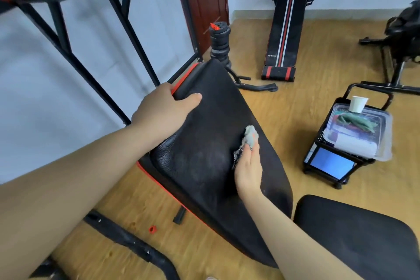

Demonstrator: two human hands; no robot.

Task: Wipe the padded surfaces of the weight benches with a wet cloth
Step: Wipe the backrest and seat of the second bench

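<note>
A black padded backrest with red trim slopes across the middle of the view. My left hand grips its upper left edge, thumb lying across the pad. My right hand presses a crumpled grey cloth flat against the pad's right side with straight fingers. The black seat pad of the same bench lies at the lower right. A second black sit-up bench with red and white stripes leans toward the far wall.
A small black cart at the right carries a clear plastic box and a white cup. Stacked black weight plates stand behind the backrest. Black rack bars rise at left. Another black machine stands far right.
</note>
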